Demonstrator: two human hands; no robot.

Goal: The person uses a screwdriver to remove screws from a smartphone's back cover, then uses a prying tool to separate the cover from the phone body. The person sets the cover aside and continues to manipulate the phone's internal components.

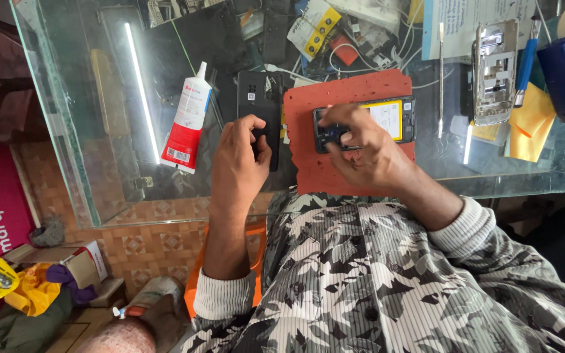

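Two hands work at an opened phone [387, 121] lying on a red mat [348, 98] on the glass table [86, 131]. The right hand [367, 147] pinches at the phone's left end. The left hand [240, 157] curls around a black back cover [259, 104] beside the mat. A glue tube [188, 121] lies further left.

A single head-worn camera looks steeply down from close above onto a glass counter [99, 131], with the wearer's own patterned shirt [374, 281] filling the lower frame.
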